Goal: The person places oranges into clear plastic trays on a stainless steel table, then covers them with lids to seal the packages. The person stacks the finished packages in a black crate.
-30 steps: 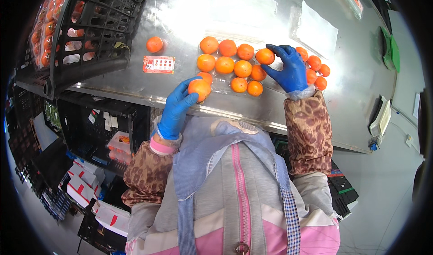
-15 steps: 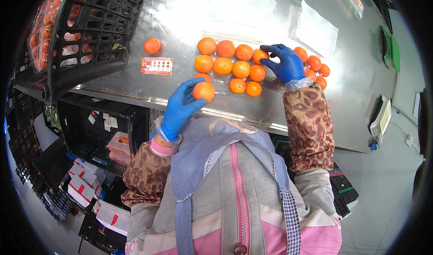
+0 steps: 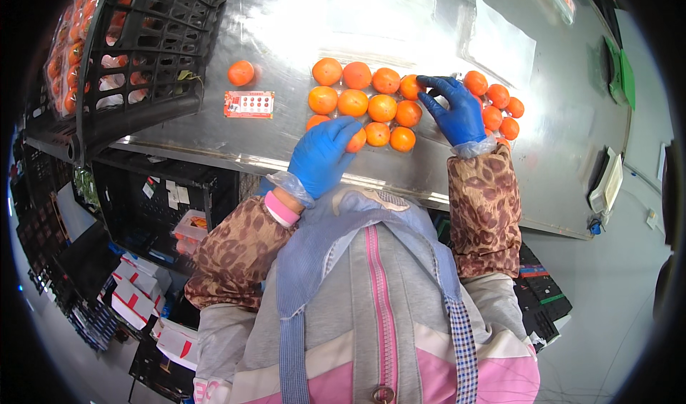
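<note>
My left hand (image 3: 323, 158), in a blue glove, is closed on an orange persimmon (image 3: 355, 141) in the near row of a clear tray, partly hidden under its fingers. Several more persimmons (image 3: 352, 104) fill rows of the tray. My right hand (image 3: 454, 109), also blue-gloved, has thumb and forefinger curved apart at the right edge of the far-right persimmon (image 3: 411, 87). That fruit rests in its row. Just right of this hand lies another group of smaller-looking persimmons (image 3: 498, 96), partly covered by the hand and sleeve.
A single persimmon (image 3: 241, 73) sits above a red-and-white printed card (image 3: 249, 104) on the metal table (image 3: 279, 129). A black crate (image 3: 161, 43) stands at the left, with packed fruit beyond it. Clear plastic trays (image 3: 499, 41) lie at the back right.
My left hand has carried its persimmon right and down into the near row, turning palm downward. My right hand has drawn back slightly to the right from the corner persimmon.
</note>
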Demonstrator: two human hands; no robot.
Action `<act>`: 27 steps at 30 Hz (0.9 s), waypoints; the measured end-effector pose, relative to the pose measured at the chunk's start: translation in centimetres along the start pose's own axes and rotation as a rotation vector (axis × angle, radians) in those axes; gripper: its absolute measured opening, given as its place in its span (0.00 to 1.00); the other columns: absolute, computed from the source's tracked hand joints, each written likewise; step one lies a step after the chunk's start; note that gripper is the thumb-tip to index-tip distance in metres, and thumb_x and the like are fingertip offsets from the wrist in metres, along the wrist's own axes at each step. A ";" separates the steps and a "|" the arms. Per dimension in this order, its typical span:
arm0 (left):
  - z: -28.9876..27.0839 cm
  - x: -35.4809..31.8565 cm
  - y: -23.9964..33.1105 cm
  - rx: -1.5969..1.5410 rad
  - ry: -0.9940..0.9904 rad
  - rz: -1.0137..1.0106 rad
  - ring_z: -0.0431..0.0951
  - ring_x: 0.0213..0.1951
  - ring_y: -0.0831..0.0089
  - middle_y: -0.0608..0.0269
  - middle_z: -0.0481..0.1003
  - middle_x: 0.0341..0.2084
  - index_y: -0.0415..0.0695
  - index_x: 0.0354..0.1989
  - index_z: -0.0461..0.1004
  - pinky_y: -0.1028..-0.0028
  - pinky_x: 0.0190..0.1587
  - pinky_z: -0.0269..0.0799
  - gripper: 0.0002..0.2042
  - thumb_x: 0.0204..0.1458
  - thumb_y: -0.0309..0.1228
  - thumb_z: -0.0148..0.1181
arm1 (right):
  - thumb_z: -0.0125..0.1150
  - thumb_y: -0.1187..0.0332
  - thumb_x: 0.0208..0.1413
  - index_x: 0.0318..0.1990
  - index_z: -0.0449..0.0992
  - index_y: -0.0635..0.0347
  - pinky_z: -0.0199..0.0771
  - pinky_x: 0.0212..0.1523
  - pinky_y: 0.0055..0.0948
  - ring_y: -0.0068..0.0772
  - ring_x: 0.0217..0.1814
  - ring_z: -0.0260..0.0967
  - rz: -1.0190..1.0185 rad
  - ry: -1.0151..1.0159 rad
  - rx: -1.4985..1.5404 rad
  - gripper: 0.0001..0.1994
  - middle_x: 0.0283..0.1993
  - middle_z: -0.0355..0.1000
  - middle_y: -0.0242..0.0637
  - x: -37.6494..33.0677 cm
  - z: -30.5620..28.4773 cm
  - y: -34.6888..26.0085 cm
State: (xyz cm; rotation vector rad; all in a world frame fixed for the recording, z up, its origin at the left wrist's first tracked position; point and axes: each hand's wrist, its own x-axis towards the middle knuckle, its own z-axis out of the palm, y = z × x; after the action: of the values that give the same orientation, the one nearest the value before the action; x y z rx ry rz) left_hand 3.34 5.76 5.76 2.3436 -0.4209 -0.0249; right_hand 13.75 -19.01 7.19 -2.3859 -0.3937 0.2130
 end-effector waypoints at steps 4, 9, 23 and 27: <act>0.6 -0.1 -0.9 0.208 0.029 0.059 0.69 0.45 0.62 0.63 0.70 0.46 0.47 0.49 0.70 0.65 0.50 0.65 0.22 0.42 0.30 0.64 | 0.63 0.69 0.51 0.45 0.77 0.55 0.73 0.42 0.30 0.35 0.41 0.73 -0.019 0.037 0.062 0.12 0.41 0.75 0.36 -0.3 0.2 0.1; 0.9 -0.4 -1.8 0.257 0.091 0.067 0.67 0.50 0.57 0.63 0.70 0.48 0.50 0.50 0.71 0.59 0.52 0.64 0.25 0.39 0.35 0.68 | 0.63 0.70 0.51 0.44 0.77 0.55 0.74 0.42 0.29 0.35 0.41 0.74 -0.005 0.059 0.057 0.12 0.41 0.75 0.37 -0.1 0.6 0.1; -1.4 -3.7 -4.5 -0.396 0.445 -0.517 0.72 0.42 0.67 0.58 0.69 0.44 0.42 0.54 0.68 0.71 0.46 0.69 0.20 0.53 0.34 0.60 | 0.55 0.50 0.57 0.63 0.59 0.60 0.65 0.57 0.33 0.40 0.59 0.64 0.372 0.255 0.176 0.32 0.59 0.64 0.47 5.3 1.8 4.6; -0.8 -4.3 -4.9 -0.761 0.409 -0.710 0.71 0.38 0.75 0.59 0.72 0.42 0.39 0.55 0.67 0.75 0.45 0.69 0.18 0.62 0.39 0.47 | 0.44 0.43 0.60 0.63 0.58 0.63 0.59 0.60 0.29 0.37 0.62 0.60 0.613 0.191 0.599 0.34 0.63 0.61 0.45 8.7 2.8 5.5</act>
State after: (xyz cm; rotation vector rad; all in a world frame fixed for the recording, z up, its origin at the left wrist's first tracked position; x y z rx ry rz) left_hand 0.83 10.94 2.55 1.5715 0.5502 -0.0338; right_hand 22.39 -18.20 1.03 -1.8401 0.4494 0.3208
